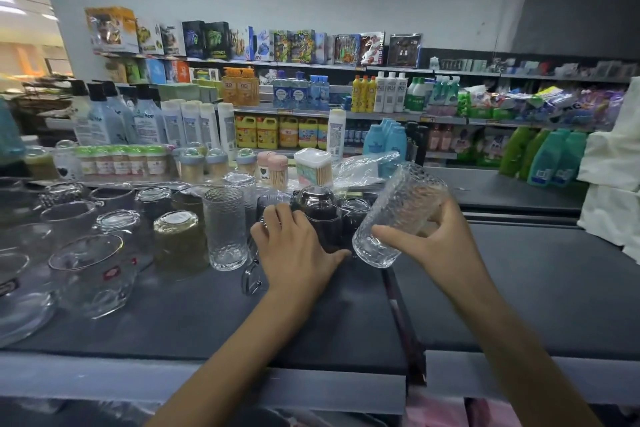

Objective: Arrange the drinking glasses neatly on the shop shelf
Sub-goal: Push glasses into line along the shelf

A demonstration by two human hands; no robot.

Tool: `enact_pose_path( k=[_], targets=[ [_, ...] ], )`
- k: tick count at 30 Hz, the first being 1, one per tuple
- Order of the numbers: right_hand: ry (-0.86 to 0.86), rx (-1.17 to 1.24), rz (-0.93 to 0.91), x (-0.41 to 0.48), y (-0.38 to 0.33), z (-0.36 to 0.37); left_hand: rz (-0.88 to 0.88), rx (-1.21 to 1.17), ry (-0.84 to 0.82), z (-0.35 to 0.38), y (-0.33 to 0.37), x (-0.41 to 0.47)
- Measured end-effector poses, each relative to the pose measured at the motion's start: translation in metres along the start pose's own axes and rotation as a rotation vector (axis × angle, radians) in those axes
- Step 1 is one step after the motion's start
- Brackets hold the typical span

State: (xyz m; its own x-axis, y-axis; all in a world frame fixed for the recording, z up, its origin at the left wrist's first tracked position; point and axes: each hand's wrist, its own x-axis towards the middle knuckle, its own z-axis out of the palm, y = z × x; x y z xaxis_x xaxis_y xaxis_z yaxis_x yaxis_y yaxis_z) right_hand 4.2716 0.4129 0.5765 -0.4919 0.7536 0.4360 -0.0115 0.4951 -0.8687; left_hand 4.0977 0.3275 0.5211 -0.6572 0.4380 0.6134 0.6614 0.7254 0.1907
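Two bare forearms come up from the bottom edge, over the pale front lip of the shelf (207,315). R hand (440,236), right of centre, is clamped round a dimpled glass (398,215), thumb across its lower end, fingers behind. The glass is off the shelf & tilted, its upper end leaning to the upper right.

L hand (294,246), centre frame, lies palm-down over a clear handled glass (251,277), fingers bent over the far side; the loop handle shows below the wrist. Gripping or just resting: can't tell.

Just beyond its fingers sits a cluster of dark glasses (323,225), packed close. Just left of the L hand a second dimpled glass (225,229) stands upright, then an amber-tinted glass (180,239) upside down, then clear mugs w/ red labels (93,274) at lower left. Behind, mid-frame: toothpick jars (277,170) & a swab box (313,166).

Step in hand, as I read it: setting the held glass into the row. Next move prob. needs it turned upright & lowered beside its twin or in front of the dark ones. Neighbours are tight, so it calls for a slow, straight descent w/o clinking. L hand may have to shift clear or steady what's under it.
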Motion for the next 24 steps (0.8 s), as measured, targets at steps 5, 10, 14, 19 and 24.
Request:
enact_pose_path(
  k=[5, 10, 14, 19, 24],
  targets=[
    [-0.055, 0.005, -0.078, -0.006, -0.026, 0.018, 0.094, -0.068, 0.061, 0.002, -0.016, -0.005],
    [-0.039, 0.026, -0.113, -0.013, -0.047, 0.033, 0.16, -0.092, -0.029, -0.007, -0.027, -0.006],
    [-0.084, 0.026, -0.096, -0.014, -0.06, 0.05, 0.157, -0.227, 0.023, -0.032, -0.056, -0.014],
    [-0.171, -0.006, -0.084, -0.024, -0.068, 0.096, 0.032, -0.889, 0.002, -0.059, -0.129, -0.037],
    [-0.251, -0.081, -0.079, -0.034, -0.073, 0.159, 0.097, -1.037, -0.062, -0.074, -0.172, -0.049]
  ],
)
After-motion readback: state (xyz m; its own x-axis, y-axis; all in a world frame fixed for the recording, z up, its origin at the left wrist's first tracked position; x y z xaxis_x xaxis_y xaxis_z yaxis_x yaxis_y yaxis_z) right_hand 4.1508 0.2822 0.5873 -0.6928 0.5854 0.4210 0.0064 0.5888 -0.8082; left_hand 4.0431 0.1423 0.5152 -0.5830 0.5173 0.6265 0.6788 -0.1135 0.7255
